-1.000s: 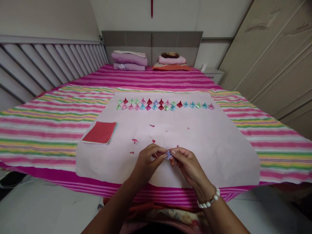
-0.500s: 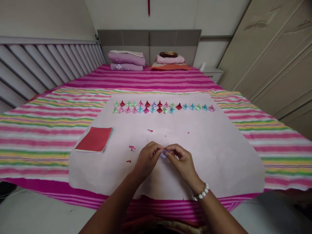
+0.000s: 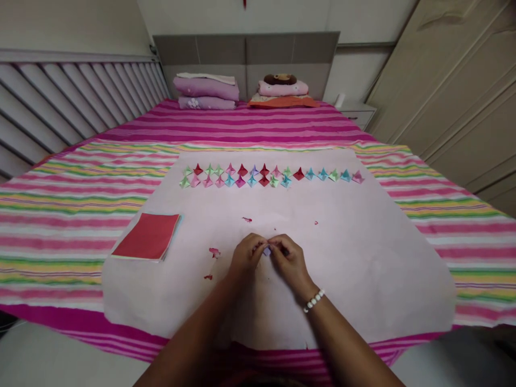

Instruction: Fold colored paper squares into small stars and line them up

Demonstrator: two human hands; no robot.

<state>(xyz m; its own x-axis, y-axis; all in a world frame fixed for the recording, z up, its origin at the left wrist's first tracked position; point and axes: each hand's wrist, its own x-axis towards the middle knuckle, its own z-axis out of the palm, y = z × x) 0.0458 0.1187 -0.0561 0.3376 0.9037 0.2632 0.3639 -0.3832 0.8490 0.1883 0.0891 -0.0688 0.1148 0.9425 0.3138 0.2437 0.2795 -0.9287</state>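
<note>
A small piece of folded lavender paper (image 3: pixel 266 251) is pinched between my two hands, mostly covered by the fingers. My left hand (image 3: pixel 246 255) grips its left side with thumb and fingertips. On the other side my right hand (image 3: pixel 291 260), with a white bead bracelet at the wrist, pinches it too; the fingertips of both hands meet. Beneath them lies a large pale paper sheet (image 3: pixel 363 242). Farther back, several small folded paper boats (image 3: pixel 264 176) in red, pink, green, blue and purple stand in two rows.
A stack of square paper, red on top (image 3: pixel 148 236), lies at the left of the sheet. Torn red scraps (image 3: pixel 214 252) are scattered near my left hand. Folded purple bedding (image 3: pixel 206 88) and a pink pile (image 3: pixel 283 88) rest by the headboard (image 3: pixel 226 51).
Both hands have come slightly closer together around the lavender paper, and less of it shows. My view has tilted down a little.
</note>
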